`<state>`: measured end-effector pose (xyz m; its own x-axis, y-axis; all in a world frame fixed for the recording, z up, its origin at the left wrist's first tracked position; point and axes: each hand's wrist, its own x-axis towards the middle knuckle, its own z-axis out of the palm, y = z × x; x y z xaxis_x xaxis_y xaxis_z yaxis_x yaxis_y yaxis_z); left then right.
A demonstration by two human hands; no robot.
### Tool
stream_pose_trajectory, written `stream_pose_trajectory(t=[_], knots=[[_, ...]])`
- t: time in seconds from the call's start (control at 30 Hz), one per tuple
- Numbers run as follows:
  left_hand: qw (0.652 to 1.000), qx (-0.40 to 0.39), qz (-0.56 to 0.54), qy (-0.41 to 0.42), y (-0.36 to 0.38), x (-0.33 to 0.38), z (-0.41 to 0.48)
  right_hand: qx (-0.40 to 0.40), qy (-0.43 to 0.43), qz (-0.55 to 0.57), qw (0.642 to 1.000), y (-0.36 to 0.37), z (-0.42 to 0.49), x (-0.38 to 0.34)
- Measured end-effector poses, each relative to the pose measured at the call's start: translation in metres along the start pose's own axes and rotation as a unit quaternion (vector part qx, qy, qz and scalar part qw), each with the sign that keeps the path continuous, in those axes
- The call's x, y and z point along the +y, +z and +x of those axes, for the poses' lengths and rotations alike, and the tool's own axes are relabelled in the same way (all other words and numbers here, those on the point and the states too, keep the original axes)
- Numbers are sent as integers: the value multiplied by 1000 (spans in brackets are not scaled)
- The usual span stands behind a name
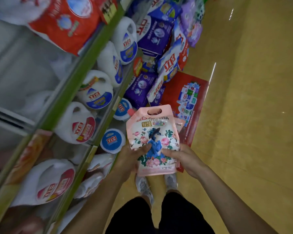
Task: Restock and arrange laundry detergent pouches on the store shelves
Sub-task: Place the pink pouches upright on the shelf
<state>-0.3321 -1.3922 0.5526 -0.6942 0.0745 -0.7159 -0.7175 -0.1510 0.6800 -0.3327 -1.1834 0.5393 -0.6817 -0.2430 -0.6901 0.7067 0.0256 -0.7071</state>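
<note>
Detergent pouch [152,141], pink, held upright over the aisle, just right of the shelves [90,54], gripped at its lower half from both sides. Left hand [130,159] clamped on the left edge, thumb laid across the printed front, fingers hidden behind; right hand [182,159] likewise on the right edge, thumb on the front, fingers curled round the back. Just behind the held pack, a second pink pouch [180,124], mostly hidden. Farther up the aisle, heaped on the yellow floor [252,132] against the shelf foot: purple pouches [156,35] and white-and-blue bags [169,65], some tilted, some flat, partly covering a red printed sheet [172,93] (cardboard or poster, hard to tell). To the left, rows of white jugs [96,89] on the green-edged shelves, with a red bag [64,24] overhanging the shelf above. Directly below the pouch, grey shoes [143,187] and black clothing [159,217]. Pouch glossy and soft-sided, with an oval carrying hole at the top, a red cap at the upper left corner, and roses around a blue figure on the front. Jugs smooth, rounded, with moulded handles and round blue or red labels. Floor shiny, streaked with reflected light.
</note>
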Motion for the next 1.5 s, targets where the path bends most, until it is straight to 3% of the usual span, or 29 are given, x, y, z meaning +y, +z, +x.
stream_pose_trajectory(t=[0.43,0.63,0.93,1.5], knots=[[989,93,-75,85,13,52,-55,-83,-99,-149,980,11,-13,-104],[975,137,-114,134,35,87,-75,-130,-111,-160,972,10,-10,-153],[935,218,-157,233,45,121,-114,-199,-217,-211,932,31,-17,-210],[853,356,-161,347,15,140,-202,-352,-284,-209,867,127,-46,-259]])
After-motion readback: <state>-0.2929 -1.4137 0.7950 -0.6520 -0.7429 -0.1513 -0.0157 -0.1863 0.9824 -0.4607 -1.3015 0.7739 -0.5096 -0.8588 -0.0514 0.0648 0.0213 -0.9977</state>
